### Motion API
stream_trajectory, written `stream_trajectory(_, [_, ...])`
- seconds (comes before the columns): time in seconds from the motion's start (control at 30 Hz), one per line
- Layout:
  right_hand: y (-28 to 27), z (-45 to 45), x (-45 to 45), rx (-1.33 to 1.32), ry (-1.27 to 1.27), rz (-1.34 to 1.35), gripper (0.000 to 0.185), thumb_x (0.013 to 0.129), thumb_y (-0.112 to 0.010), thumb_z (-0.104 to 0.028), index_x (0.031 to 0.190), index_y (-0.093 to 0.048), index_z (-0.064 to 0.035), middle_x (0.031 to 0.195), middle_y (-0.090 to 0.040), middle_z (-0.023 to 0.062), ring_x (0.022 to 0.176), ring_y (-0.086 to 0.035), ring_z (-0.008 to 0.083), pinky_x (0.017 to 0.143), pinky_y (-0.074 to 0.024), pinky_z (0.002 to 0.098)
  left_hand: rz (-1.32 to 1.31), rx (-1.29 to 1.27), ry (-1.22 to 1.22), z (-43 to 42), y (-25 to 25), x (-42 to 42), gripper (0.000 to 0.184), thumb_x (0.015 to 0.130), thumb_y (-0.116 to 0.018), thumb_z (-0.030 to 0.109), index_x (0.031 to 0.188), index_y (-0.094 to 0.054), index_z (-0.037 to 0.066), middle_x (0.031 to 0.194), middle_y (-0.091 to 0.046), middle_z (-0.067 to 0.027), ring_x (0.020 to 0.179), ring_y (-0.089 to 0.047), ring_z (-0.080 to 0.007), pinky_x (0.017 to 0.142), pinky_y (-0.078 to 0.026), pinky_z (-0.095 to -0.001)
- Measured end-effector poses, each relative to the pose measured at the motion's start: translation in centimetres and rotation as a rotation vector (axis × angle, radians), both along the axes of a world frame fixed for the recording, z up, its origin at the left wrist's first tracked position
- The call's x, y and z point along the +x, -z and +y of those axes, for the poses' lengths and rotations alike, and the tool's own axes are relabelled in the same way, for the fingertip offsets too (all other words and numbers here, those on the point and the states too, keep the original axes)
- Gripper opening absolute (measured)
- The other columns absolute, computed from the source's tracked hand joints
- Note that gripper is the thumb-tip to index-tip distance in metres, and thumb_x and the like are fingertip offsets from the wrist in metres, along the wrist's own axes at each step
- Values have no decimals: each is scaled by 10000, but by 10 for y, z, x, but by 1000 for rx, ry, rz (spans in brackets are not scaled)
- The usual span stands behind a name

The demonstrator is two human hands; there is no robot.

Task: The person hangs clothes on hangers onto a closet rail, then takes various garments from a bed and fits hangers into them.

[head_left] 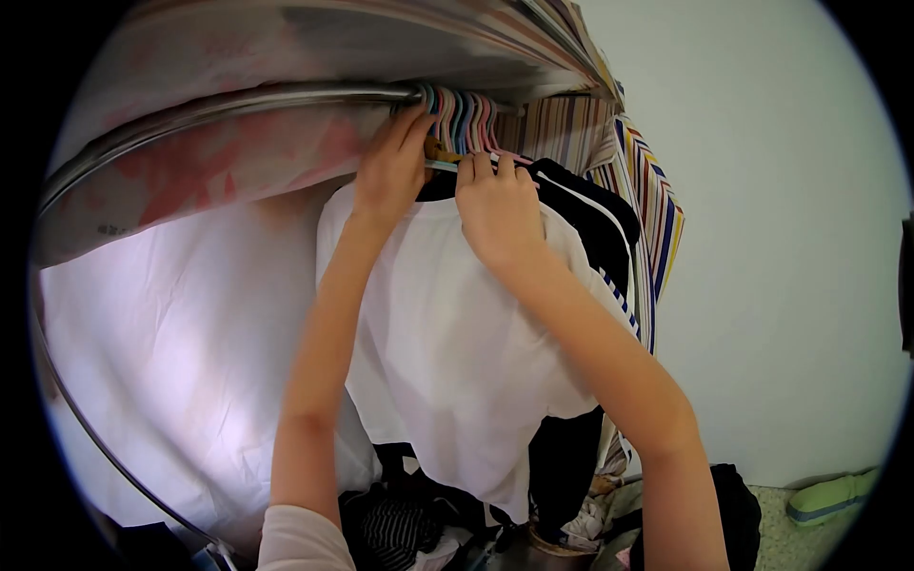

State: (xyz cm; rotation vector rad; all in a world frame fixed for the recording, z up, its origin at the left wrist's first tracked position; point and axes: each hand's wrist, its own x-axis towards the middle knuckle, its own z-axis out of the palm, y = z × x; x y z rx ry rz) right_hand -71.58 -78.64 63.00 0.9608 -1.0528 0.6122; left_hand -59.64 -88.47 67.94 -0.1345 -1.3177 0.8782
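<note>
A white T-shirt (433, 305) hangs in front of me on a pale clothes hanger (443, 165), at the near end of a row of clothes. My left hand (392, 167) is raised to the rod, its fingers closed at the hanger's hook; the fingertips are partly hidden. At the shirt's neckline, my right hand (500, 205) has its fingers bent over the hanger's top edge. Several coloured hanger hooks (462, 114) crowd together on the rod just behind my hands. Black garments (595, 224) hang behind the white T-shirt.
A curved metal rod (238, 98) runs across the upper left under a fabric cover (276, 181). Striped fabric (652, 200) hangs at the right, beside a pale wall (762, 238). Dark folded clothes (390, 523) lie below. A green shoe-like object (828, 498) is on the floor.
</note>
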Motion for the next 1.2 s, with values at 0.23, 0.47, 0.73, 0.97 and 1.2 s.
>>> stream_trajectory(0.23, [14,12,4,50,-16,-96,477,721,-634,-132,1174,-540,-18,1028,-538,105,895,-538,256,797,-414,373,-3,171,-562,5,-64,-3,256,757,-663,162,987,-621,59,994,-614,-97,902,-605,-286,767,-512,-384])
stream_trajectory(0.47, [27,42,4,54,-21,-92,558,714,-643,-100,1250,-502,-35,1081,-512,114,979,-512,268,852,-404,422,-35,290,-565,-4,-74,-4,183,753,-670,180,883,-616,63,908,-624,-89,834,-622,-301,710,-523,-407])
stream_trajectory(0.73, [35,57,-12,98,-159,-228,469,759,-672,-159,1190,-526,-45,1035,-558,94,928,-548,248,741,-448,365,91,104,-376,-16,-53,-18,155,757,-622,100,906,-643,64,990,-607,-85,949,-547,-293,812,-467,-411])
stream_trajectory(0.97, [51,67,-26,60,-458,-260,547,745,-689,-146,1239,-482,-37,1168,-522,122,953,-544,273,773,-448,371,-193,265,130,26,61,-25,371,812,-529,38,1180,-572,55,1260,-518,-153,1106,-498,-349,946,-392,-418])
stream_trajectory(1.2, [115,99,-41,68,-636,-376,592,767,-649,-86,1297,-409,23,1213,-471,239,1104,-473,404,932,-396,422,-343,444,228,74,149,-44,510,798,-497,27,1307,-472,48,1430,-345,-200,1274,-378,-368,1043,-305,-445])
